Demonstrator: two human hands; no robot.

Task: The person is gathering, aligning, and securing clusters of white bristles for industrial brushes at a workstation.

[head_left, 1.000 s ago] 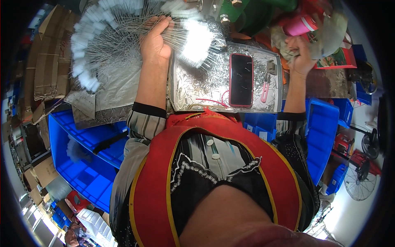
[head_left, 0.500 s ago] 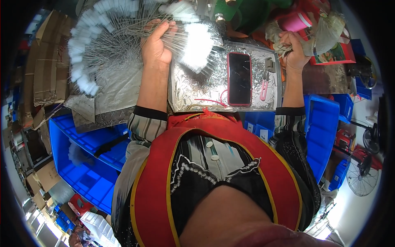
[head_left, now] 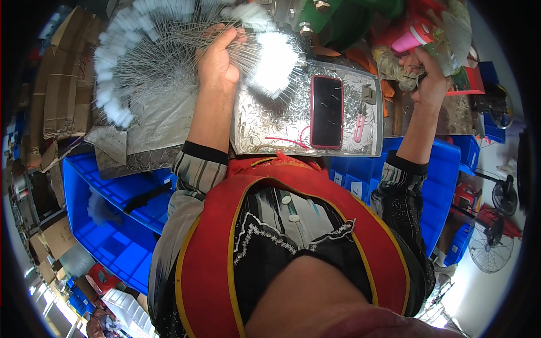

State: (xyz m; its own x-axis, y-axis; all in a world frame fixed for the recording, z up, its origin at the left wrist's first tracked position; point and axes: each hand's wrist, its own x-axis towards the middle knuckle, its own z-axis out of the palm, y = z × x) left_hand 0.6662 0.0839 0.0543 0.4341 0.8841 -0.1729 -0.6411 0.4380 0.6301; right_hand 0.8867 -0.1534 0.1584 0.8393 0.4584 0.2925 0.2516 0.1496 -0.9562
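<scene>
on foil-covered tray (head_left: pixel 360 143), dark phone (head_left: pixel 327 111), left grip (head_left: pixel 217 62) clutching wire brushes (head_left: pixel 146 53), blue bins (head_left: pixel 118 225) below

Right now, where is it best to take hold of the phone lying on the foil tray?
Probably grip the phone by its two long red edges, coming from above. It lies flat, screen up, on the foil tray, its sides free; the pink clip lies close on its right.

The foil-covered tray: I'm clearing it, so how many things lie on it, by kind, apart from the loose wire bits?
Phone: 1
Pink clip: 1
Red cord: 1
Small metal bracket: 1
Total: 4, all on the foil-covered tray.
</scene>
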